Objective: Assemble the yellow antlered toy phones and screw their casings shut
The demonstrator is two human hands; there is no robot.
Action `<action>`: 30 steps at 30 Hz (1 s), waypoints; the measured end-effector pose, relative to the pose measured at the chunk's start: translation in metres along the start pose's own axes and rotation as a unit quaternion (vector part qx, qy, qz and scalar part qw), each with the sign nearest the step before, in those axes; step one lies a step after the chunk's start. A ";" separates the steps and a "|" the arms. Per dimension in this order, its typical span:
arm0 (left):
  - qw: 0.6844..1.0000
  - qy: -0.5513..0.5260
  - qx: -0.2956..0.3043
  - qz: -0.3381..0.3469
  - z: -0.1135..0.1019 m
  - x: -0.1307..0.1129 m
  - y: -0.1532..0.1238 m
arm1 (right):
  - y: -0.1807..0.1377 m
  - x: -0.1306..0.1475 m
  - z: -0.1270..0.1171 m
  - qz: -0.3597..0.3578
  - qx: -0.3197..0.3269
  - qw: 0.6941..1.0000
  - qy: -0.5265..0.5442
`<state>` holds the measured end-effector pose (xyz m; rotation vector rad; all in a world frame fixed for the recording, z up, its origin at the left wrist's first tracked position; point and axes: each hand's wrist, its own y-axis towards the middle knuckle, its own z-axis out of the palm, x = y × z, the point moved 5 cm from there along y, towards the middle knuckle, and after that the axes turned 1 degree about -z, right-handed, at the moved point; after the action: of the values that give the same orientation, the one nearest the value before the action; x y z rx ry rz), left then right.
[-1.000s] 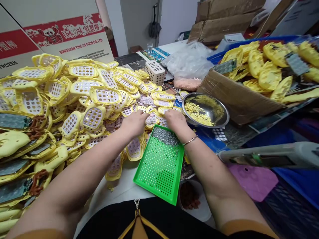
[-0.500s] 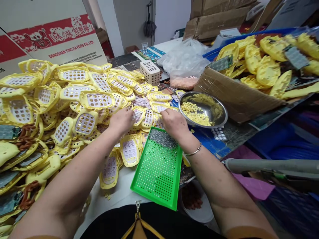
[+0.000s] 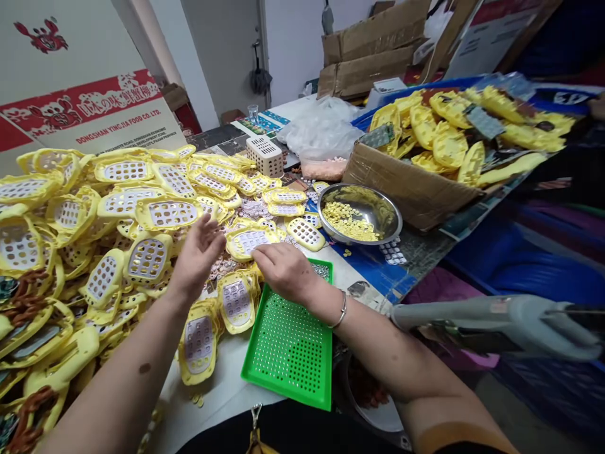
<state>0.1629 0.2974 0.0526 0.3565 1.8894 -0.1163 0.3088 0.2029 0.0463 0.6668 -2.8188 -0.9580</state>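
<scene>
My right hand (image 3: 286,270) has its fingers closed at the near right edge of a yellow plastic shell (image 3: 250,241) with a white perforated panel. To the left of that shell, my left hand (image 3: 197,257) is held up with fingers apart and nothing in it. Beneath my right wrist lies a green perforated tray (image 3: 288,347) with small metal screws (image 3: 323,270) at its far end. Two stacks of yellow shells with pale keypads, a nearer one (image 3: 198,340) and a farther one (image 3: 236,302), stand left of the tray.
A large heap of yellow shells (image 3: 165,213) fills the left side. A steel bowl (image 3: 392,217) of small yellow pieces stands right of centre, before a cardboard box (image 3: 401,189) beside more yellow parts. A grey bar (image 3: 472,318) juts in from the right.
My left hand has moved left and its fingers have opened. My right hand has come left and nearer, now at the yellow shell's edge. The camera view has shifted.
</scene>
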 end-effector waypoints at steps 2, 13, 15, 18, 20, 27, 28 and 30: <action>0.991 -0.121 0.049 -0.019 0.010 0.003 -0.013 | 0.008 0.007 -0.003 0.015 -0.014 0.999 0.026; 0.924 -0.375 0.012 -0.081 0.012 0.003 -0.029 | 0.014 -0.003 -0.018 0.016 -0.108 0.987 0.114; 0.900 -0.417 -0.031 -0.122 0.005 0.009 -0.030 | 0.016 -0.039 -0.004 0.132 -0.030 0.985 0.107; 0.872 -0.452 -0.071 -0.176 -0.002 0.012 -0.039 | 0.015 -0.093 0.032 0.291 0.141 0.946 0.031; 0.863 -0.455 -0.088 -0.201 -0.004 0.011 -0.048 | 0.017 -0.114 0.054 0.313 0.182 0.932 0.010; 0.871 -0.434 -0.078 -0.217 -0.011 0.016 -0.076 | 0.020 -0.144 0.090 0.305 0.251 0.918 -0.041; 0.873 -0.433 -0.073 -0.213 -0.012 0.018 -0.078 | 0.021 -0.146 0.088 0.300 0.253 0.918 -0.047; 0.876 -0.431 -0.069 -0.206 -0.013 0.020 -0.080 | 0.022 -0.147 0.079 0.291 0.246 0.922 -0.063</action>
<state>0.1211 0.2280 0.0312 -0.1970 1.0402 -0.3593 0.4155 0.3265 0.0039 -0.2355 -3.0844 -0.1959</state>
